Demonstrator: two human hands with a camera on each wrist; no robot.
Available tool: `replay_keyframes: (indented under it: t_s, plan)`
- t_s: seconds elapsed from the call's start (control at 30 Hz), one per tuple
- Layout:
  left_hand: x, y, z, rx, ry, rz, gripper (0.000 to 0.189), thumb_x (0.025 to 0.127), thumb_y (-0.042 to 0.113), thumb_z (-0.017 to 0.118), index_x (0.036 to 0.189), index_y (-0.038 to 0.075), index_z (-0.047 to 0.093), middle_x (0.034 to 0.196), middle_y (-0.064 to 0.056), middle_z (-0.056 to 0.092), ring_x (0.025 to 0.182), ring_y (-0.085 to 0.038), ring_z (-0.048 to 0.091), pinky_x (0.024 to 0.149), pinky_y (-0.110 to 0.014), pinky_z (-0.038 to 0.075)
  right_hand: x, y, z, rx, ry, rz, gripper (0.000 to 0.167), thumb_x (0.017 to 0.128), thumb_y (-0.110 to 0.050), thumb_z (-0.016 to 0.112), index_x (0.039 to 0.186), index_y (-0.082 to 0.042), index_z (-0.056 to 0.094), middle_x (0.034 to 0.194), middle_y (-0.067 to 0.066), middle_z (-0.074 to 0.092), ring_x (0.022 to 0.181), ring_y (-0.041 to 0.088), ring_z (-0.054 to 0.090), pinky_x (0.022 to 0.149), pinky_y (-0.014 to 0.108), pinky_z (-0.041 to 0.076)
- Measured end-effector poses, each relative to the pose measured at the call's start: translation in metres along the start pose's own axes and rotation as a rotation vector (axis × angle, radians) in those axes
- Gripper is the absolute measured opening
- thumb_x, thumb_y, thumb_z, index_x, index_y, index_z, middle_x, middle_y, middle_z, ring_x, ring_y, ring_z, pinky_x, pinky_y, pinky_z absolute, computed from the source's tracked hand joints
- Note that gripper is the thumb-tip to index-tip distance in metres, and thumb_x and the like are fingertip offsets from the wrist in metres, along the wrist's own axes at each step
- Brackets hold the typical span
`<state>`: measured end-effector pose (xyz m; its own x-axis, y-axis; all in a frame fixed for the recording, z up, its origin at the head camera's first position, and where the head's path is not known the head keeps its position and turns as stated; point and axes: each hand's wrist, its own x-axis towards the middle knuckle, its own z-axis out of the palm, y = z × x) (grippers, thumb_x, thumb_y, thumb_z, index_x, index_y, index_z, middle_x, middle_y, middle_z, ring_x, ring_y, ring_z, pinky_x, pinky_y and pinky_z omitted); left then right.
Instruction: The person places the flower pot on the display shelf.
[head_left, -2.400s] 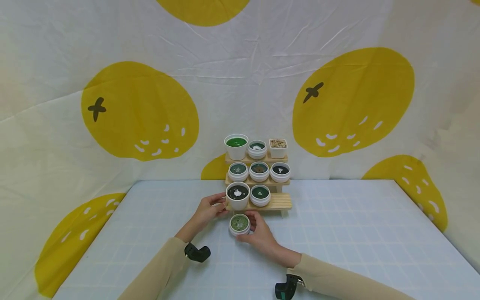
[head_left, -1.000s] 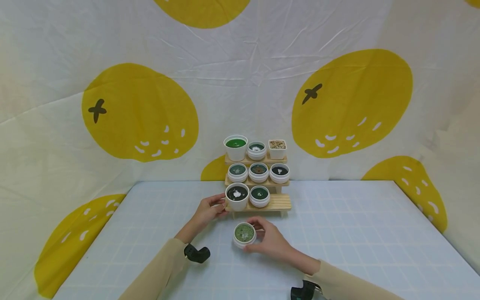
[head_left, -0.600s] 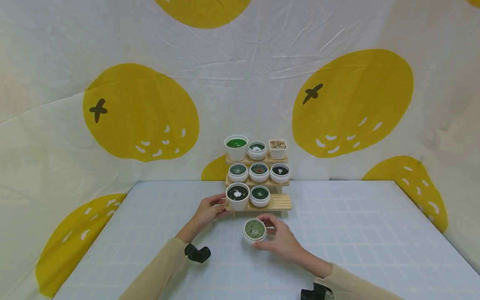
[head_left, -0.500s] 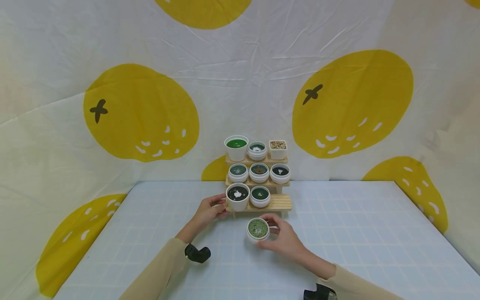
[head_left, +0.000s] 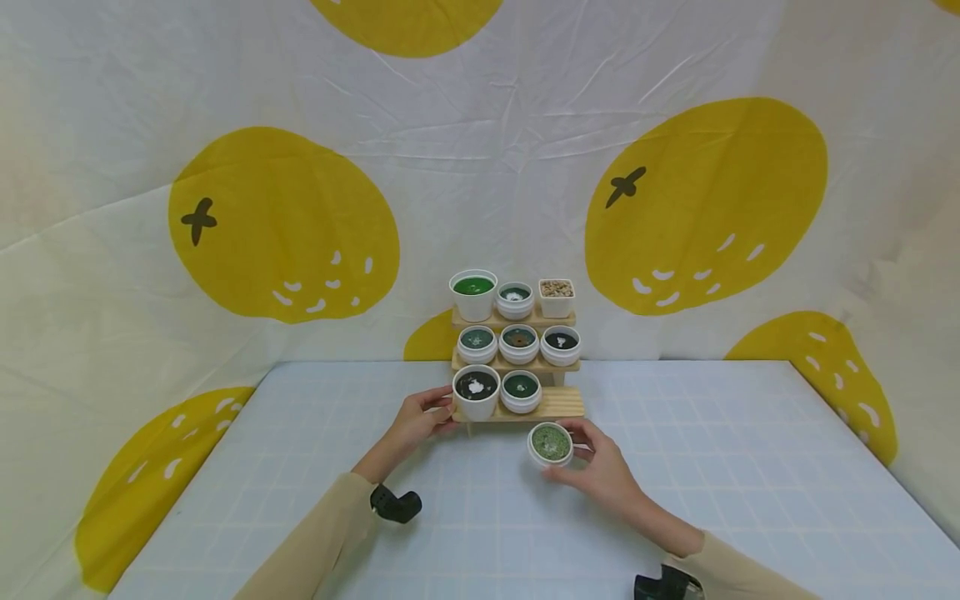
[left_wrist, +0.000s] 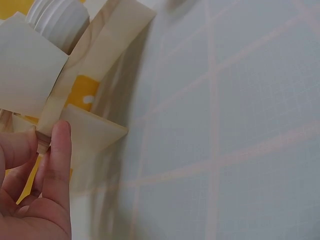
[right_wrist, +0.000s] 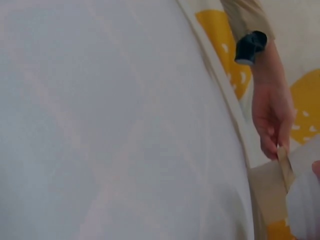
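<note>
My right hand (head_left: pixel 603 479) grips a small round white pot (head_left: pixel 551 443) with a mottled green top, tilted a little, just in front of the stand's lowest tier. Part of this pot (right_wrist: pixel 304 212) shows at the edge of the right wrist view. My left hand (head_left: pixel 412 423) pinches the left end of the lowest step of a three-tier wooden stand (head_left: pixel 564 403); thumb and fingers meet around the board's corner in the left wrist view. That step bears a taller white cup (head_left: pixel 476 404) with a dark top and a white pot (head_left: pixel 521 403) with a dark green top.
On the middle tier stand three round pots, one of them with a brown spot (head_left: pixel 518 337). The top tier holds a bright green cup (head_left: pixel 473 300), a small pot (head_left: pixel 514 306) and a square cup (head_left: pixel 557 296) of tan bits. A patterned cloth (head_left: pixel 495 183) hangs behind the table (head_left: pixel 750 467).
My right hand has carried the green-topped pot rightward from in front of the stand's left side to its right side, slightly nearer the stand lately. My left hand stays at the stand's end.
</note>
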<state>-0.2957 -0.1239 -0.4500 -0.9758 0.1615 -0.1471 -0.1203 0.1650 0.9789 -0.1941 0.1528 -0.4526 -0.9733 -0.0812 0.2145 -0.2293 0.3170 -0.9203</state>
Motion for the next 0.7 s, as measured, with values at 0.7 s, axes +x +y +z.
replay_keyframes:
  t_s: [0.7]
  plan:
    - [0.000, 0.001, -0.002, 0.030, -0.001, -0.002, 0.042, 0.094, 0.001, 0.057, 0.135, 0.000, 0.053, 0.119, -0.021, 0.058, 0.083, -0.015, 0.065, 0.081, -0.034, 0.060, 0.013, -0.002, -0.033, -0.090, 0.114, 0.033, 0.067, 0.071, -0.011, 0.084, 0.129, -0.001, 0.052, 0.128, 0.014, 0.057, 0.112, 0.024, 0.056, 0.090, 0.008, 0.049]
